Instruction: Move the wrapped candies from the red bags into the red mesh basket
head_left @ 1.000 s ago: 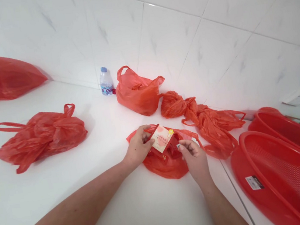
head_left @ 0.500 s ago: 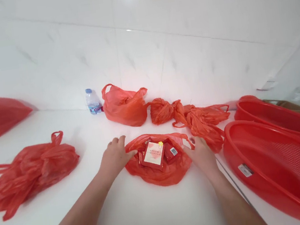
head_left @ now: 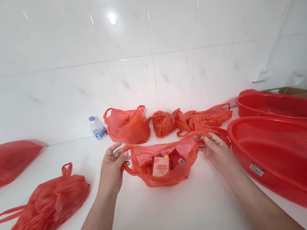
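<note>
Translucent red plastic carrier bag, wide-mouthed and sagging at the front, sits on the white, smooth-topped bench, in front of the row of bags by the back edge. Inside lie a pale pink, rectangular packet with a yellow ornament at its upper corner and a dark red packet bearing a white barcode label.

The left hand is nearly closed, thumb and fingers pinching the plastic at the bag's left handle. The right hand has thumb and fingertips together on the gathered right handle, its other fingers loosely bent. Between them the mouth is spread sideways. Whether the bag's base bears fully on the bench I cannot tell.

Holding the mouth open seems to be the step in hand. To do it well, I would keep both handles level and pull evenly, since one-sided tension could tip the packets together. Grip the doubled plastic rather than a single edge, as film this thin may stretch or tear. Lifting the low front rim would help keep the pale packet from sliding over it.

Elbow room is tighter on the right: a large red perforated plastic basket occupies the bench's right side, its rim just beside the right hand. Toward the left edge, a crumpled, tied red plastic bag lies well apart from the left hand.
</note>
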`<act>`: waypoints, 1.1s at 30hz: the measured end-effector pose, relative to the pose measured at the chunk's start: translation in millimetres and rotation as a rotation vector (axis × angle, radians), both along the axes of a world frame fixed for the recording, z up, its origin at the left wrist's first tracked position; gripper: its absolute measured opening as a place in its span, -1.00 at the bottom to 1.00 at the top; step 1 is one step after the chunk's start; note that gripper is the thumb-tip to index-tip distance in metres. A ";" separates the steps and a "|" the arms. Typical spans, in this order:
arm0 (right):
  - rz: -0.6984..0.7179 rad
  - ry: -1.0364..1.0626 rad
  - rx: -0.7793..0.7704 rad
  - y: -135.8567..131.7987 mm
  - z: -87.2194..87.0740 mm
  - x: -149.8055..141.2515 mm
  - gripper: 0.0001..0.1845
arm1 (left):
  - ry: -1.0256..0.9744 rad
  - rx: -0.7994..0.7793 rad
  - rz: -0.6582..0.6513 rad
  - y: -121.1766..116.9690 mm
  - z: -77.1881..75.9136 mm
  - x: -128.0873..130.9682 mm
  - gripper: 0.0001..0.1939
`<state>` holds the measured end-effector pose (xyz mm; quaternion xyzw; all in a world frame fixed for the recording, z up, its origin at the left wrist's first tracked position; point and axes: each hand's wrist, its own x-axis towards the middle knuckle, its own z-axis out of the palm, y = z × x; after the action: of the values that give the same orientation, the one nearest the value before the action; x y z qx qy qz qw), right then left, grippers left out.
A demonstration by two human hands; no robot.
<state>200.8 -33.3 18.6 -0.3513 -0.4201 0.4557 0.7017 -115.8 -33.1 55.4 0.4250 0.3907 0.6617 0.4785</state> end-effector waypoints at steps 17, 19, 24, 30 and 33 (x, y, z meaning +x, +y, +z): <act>-0.105 -0.274 0.049 6.0 -1.4 17.1 -0.42 | 0.556 0.195 0.116 -31.1 18.1 -30.6 -0.45; -0.127 -0.320 0.006 9.3 -4.0 23.4 -0.35 | 0.588 0.121 -0.061 -30.3 -0.7 -42.0 -0.31; -0.002 -0.449 -0.204 5.1 -6.1 29.2 -0.23 | 0.763 -0.060 -0.379 -25.3 -31.4 -39.3 -0.08; 0.169 -0.343 -0.070 7.5 -17.5 -8.8 -0.20 | 0.602 0.022 -0.371 -12.7 -26.6 14.3 -0.18; 0.196 -0.213 -0.113 4.1 -19.4 -20.0 -0.45 | 0.543 -0.016 -0.459 -12.3 -15.8 30.6 -0.43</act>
<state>180.8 -29.2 -0.8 -0.3940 -0.4981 0.5052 0.5843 -85.1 -45.4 39.6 0.6584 0.4033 0.3967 0.4965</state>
